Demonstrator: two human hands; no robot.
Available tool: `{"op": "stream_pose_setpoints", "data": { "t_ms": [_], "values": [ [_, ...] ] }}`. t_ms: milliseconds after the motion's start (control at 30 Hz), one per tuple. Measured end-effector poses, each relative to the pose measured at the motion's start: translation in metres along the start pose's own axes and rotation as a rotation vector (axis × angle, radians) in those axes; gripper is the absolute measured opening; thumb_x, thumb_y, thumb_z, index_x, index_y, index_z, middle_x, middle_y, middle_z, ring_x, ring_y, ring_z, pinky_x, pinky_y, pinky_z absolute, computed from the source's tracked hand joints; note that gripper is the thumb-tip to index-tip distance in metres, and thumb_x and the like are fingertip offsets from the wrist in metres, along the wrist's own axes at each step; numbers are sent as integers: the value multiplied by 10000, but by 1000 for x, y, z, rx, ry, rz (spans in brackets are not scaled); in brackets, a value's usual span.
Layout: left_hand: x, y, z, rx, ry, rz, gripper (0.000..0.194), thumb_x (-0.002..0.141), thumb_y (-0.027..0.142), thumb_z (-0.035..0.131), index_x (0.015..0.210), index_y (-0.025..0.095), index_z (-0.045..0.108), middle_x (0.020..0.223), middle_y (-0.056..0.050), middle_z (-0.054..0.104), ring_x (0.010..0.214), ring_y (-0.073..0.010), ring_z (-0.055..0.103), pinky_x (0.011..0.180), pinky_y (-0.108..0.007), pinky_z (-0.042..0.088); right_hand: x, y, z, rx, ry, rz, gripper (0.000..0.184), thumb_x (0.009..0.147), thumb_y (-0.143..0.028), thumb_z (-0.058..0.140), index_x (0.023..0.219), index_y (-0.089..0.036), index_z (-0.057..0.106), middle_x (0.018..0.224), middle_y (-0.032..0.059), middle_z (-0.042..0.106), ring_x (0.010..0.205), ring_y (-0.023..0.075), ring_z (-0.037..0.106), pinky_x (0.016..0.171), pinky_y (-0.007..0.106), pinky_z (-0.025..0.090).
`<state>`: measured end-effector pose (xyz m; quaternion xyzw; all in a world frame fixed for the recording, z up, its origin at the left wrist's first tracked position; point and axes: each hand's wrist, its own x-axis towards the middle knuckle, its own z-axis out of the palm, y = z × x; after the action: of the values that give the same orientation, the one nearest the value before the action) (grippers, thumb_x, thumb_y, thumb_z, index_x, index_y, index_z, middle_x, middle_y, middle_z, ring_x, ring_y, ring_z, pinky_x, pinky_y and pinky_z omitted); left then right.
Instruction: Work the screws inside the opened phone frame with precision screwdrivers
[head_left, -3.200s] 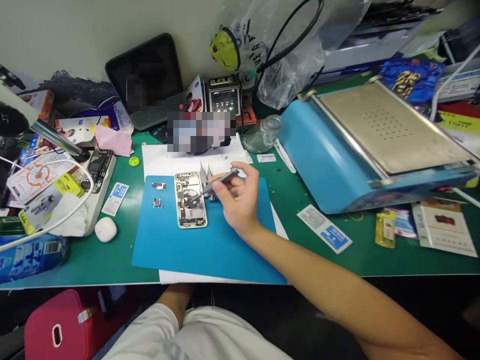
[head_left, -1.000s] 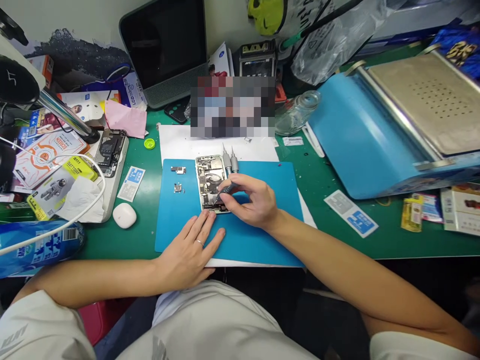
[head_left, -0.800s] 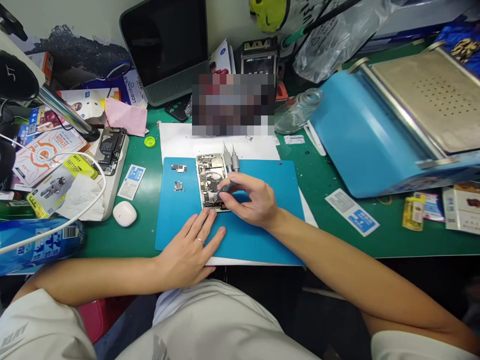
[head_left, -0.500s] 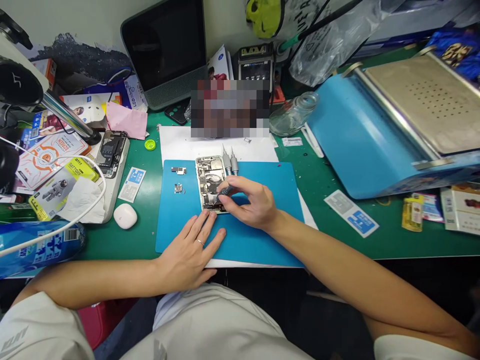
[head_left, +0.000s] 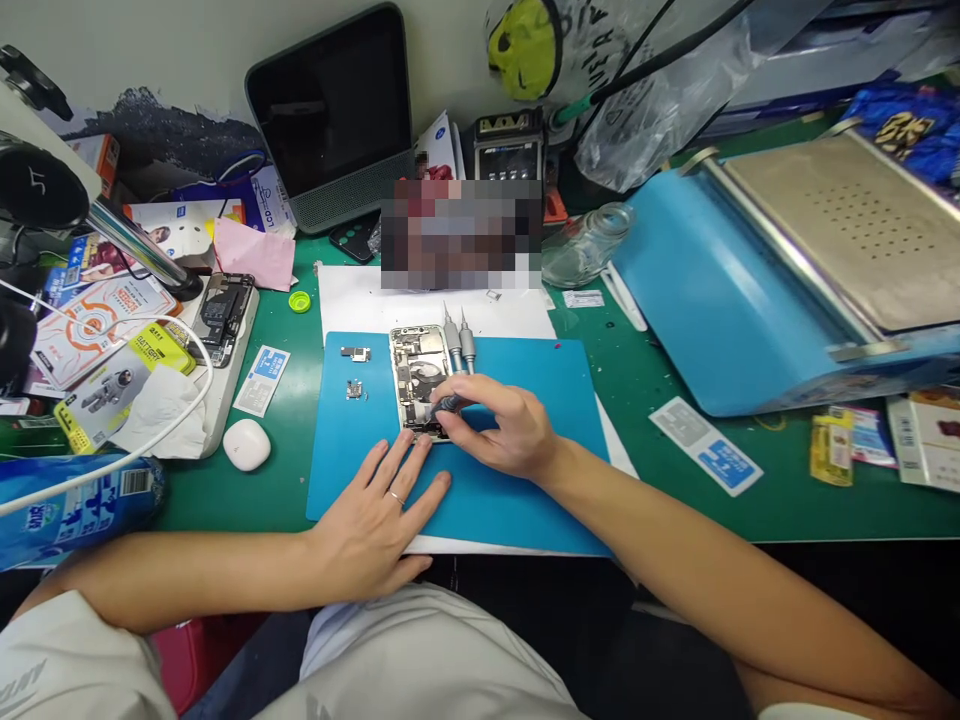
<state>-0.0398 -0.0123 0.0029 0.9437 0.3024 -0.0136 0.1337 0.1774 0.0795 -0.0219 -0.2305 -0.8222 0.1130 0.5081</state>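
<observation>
An opened phone (head_left: pixel 417 372) with its insides showing lies on a blue mat (head_left: pixel 517 500). My right hand (head_left: pixel 501 424) pinches a small grey screwdriver (head_left: pixel 448 403), whose tip rests on the phone's lower end. My left hand (head_left: pixel 379 512) lies flat on the mat just below the phone, fingers spread, fingertips at the phone's bottom edge. Two more screwdrivers (head_left: pixel 459 340) lie beside the phone's upper right. Two small metal parts (head_left: pixel 355 370) sit on the mat to the phone's left.
A blue machine with a metal plate (head_left: pixel 757 270) fills the right. A dark tablet (head_left: pixel 334 110) leans on the wall. A glass jar (head_left: pixel 577 255), white earbud case (head_left: pixel 246 443), another opened phone (head_left: pixel 220 310), a lamp arm (head_left: pixel 127 240) and packets crowd the green desk (head_left: pixel 652 370).
Since 3.2 s ago my left hand has come onto the mat below the phone, and my right hand has lowered the screwdriver to the phone's lower end. Over the last second both hands stay put.
</observation>
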Motion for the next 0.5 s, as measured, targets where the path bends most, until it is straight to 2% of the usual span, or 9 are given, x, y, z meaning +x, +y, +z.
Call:
{"op": "stream_pose_setpoints", "data": {
  "t_ms": [167, 267, 367, 500],
  "values": [
    [1, 0, -2, -2, -1, 6, 903, 889, 538, 657, 1563, 94, 252, 1640, -309, 24, 1543, -428, 17, 1232, -581, 89, 0, 1, -2, 4, -20, -31, 602, 910, -127, 642, 1455, -210, 400, 1061, 110, 754, 858, 191, 750, 696, 322, 669],
    [1, 0, -3, -1, -3, 6, 898, 892, 544, 651, 1561, 91, 258, 1638, -314, 28, 1541, -436, 31, 1229, -585, 92, 1, 0, -4, 7, -38, -51, 573, 901, -101, 641, 1432, -163, 435, 1048, 131, 755, 929, 210, 751, 745, 334, 666],
    [2, 0, -2, 2, -4, 4, 903, 892, 544, 652, 1564, 93, 252, 1639, -311, 33, 1540, -440, 38, 1227, -585, 95, 3, -1, -6, -17, -37, -56, 589, 886, -69, 650, 1428, -173, 445, 1019, 108, 763, 937, 200, 752, 775, 324, 661],
    [3, -1, 0, 2, -12, 12, 908, 892, 539, 650, 1569, 93, 241, 1643, -302, 24, 1540, -442, 30, 1227, -582, 95, 5, 0, -9, -6, -39, -52, 559, 921, -145, 639, 1438, -223, 441, 1026, 84, 770, 920, 197, 757, 749, 315, 658]
  ]
}}
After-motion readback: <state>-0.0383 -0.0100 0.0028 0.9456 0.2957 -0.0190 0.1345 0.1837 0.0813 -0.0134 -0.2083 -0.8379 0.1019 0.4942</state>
